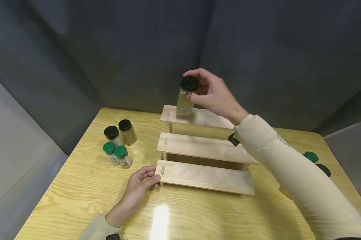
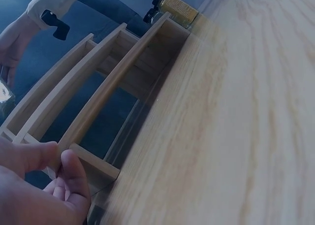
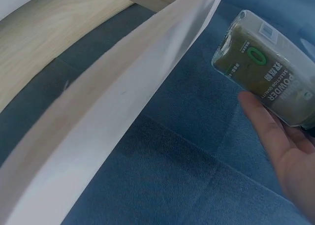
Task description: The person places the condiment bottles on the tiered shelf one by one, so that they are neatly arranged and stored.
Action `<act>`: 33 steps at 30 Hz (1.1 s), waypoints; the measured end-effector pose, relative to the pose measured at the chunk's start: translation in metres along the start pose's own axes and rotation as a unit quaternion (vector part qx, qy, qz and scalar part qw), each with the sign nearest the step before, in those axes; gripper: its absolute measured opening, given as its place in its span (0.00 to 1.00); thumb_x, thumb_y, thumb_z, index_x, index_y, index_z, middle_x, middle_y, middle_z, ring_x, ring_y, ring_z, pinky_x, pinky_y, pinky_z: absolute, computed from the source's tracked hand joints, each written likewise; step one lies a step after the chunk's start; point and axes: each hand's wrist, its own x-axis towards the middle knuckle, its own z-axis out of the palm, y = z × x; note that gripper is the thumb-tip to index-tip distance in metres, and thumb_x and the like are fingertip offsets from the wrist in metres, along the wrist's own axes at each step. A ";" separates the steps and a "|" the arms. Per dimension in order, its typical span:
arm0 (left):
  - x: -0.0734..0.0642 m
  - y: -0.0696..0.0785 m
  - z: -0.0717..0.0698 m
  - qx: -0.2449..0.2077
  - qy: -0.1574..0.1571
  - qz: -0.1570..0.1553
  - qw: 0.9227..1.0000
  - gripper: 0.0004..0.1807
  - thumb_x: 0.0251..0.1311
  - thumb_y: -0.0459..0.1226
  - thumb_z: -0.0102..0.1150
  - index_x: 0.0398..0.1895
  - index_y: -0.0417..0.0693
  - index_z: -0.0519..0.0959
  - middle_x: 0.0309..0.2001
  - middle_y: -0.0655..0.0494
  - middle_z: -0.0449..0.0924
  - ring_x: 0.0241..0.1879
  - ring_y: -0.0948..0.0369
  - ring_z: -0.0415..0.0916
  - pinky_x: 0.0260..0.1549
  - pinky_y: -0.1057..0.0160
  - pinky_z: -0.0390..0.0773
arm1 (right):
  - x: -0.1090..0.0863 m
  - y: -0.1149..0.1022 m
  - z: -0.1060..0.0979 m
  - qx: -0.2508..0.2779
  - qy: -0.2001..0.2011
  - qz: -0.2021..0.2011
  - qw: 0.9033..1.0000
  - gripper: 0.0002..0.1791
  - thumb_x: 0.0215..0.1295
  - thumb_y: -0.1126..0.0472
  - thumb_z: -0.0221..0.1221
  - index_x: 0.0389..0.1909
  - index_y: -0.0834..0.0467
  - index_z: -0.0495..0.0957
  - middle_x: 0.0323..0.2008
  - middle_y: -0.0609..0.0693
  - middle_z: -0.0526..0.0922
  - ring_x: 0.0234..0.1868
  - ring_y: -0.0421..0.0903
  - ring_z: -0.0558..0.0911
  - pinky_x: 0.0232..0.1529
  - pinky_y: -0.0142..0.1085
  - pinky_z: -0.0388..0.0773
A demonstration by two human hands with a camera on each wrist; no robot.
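My right hand [image 1: 215, 95] grips a clear spice jar [image 1: 185, 101] of greenish-brown powder near its black lid. The jar is upright, its base over the left end of the top step of a three-step wooden rack [image 1: 204, 175]. In the right wrist view the powder jar [image 3: 266, 62] shows a printed label, and one finger stretches along its side. At the rack's lower left corner, my left hand [image 1: 139, 181] pinches the end of the bottom step between thumb and fingers. The left wrist view shows that left hand [image 2: 44, 180] at the end of the rack [image 2: 106, 94].
Left of the rack stand two black-lidded jars [image 1: 128, 134] and two smaller green-lidded jars [image 1: 124, 158]. At the right, a green lid [image 1: 311, 156] and a black lid [image 1: 323, 170] show past my right sleeve. A dark curtain [image 1: 144, 56] hangs behind the wooden table [image 1: 78, 196].
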 end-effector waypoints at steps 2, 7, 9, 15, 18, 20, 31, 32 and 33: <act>0.001 0.000 0.001 0.000 -0.001 0.001 1.000 0.26 0.72 0.23 0.62 0.71 0.24 0.71 0.50 0.42 0.81 0.42 0.59 0.81 0.41 0.68 0.86 | 0.002 0.001 0.000 -0.002 0.001 0.001 1.000 0.29 0.67 0.70 0.68 0.69 0.56 0.79 0.54 0.53 0.86 0.49 0.51 0.87 0.54 0.39 0.84; 0.001 -0.001 0.003 0.002 -0.004 0.003 1.000 0.27 0.72 0.23 0.63 0.72 0.24 0.70 0.50 0.42 0.81 0.44 0.58 0.80 0.42 0.67 0.86 | 0.006 0.005 0.001 -0.005 -0.006 0.010 1.000 0.29 0.67 0.70 0.68 0.69 0.55 0.79 0.54 0.54 0.87 0.49 0.52 0.87 0.54 0.38 0.84; 0.001 -0.002 0.004 0.000 -0.007 0.002 1.000 0.27 0.72 0.23 0.62 0.72 0.23 0.70 0.51 0.41 0.81 0.44 0.58 0.80 0.43 0.68 0.86 | 0.006 0.007 0.002 -0.008 -0.013 0.013 1.000 0.29 0.68 0.70 0.68 0.70 0.56 0.79 0.54 0.54 0.87 0.49 0.51 0.86 0.54 0.38 0.83; 0.000 -0.005 0.006 -0.003 -0.015 0.004 1.000 0.27 0.72 0.23 0.62 0.71 0.23 0.70 0.52 0.40 0.81 0.45 0.58 0.80 0.43 0.68 0.86 | 0.004 0.012 0.004 -0.013 -0.024 0.011 1.000 0.29 0.68 0.71 0.68 0.70 0.58 0.78 0.54 0.55 0.87 0.50 0.51 0.86 0.55 0.39 0.83; -0.001 -0.004 0.007 -0.001 -0.013 0.006 1.000 0.27 0.72 0.23 0.62 0.71 0.23 0.70 0.52 0.40 0.80 0.45 0.58 0.80 0.43 0.68 0.86 | 0.004 0.012 0.004 -0.015 -0.022 0.006 1.000 0.30 0.67 0.72 0.68 0.70 0.59 0.78 0.54 0.55 0.87 0.49 0.51 0.86 0.54 0.39 0.83; -0.001 -0.004 0.007 -0.001 -0.013 0.007 1.000 0.27 0.72 0.23 0.62 0.71 0.23 0.70 0.53 0.40 0.80 0.45 0.58 0.80 0.42 0.67 0.86 | 0.005 0.012 0.005 -0.017 -0.022 0.004 1.000 0.30 0.67 0.72 0.68 0.70 0.60 0.78 0.54 0.55 0.87 0.49 0.51 0.86 0.54 0.38 0.83; -0.001 -0.002 0.007 -0.008 -0.018 0.004 1.000 0.27 0.73 0.22 0.61 0.72 0.23 0.69 0.52 0.40 0.80 0.44 0.58 0.80 0.42 0.68 0.87 | 0.006 0.011 0.006 -0.014 -0.023 0.005 1.000 0.30 0.67 0.71 0.68 0.69 0.58 0.79 0.54 0.55 0.87 0.50 0.50 0.86 0.54 0.39 0.83; 0.000 -0.002 0.007 -0.008 -0.018 0.004 1.000 0.27 0.73 0.22 0.61 0.72 0.24 0.69 0.52 0.40 0.80 0.44 0.58 0.80 0.42 0.68 0.87 | 0.006 0.011 0.006 -0.013 -0.023 0.005 1.000 0.30 0.67 0.71 0.68 0.70 0.58 0.79 0.54 0.55 0.87 0.50 0.50 0.86 0.55 0.39 0.83; 0.000 -0.001 0.007 -0.007 -0.019 0.004 1.000 0.27 0.73 0.22 0.61 0.72 0.24 0.69 0.52 0.40 0.80 0.45 0.58 0.79 0.43 0.67 0.87 | 0.006 0.010 0.006 -0.013 -0.023 0.006 1.000 0.30 0.67 0.71 0.68 0.70 0.58 0.79 0.54 0.55 0.87 0.51 0.50 0.86 0.55 0.40 0.83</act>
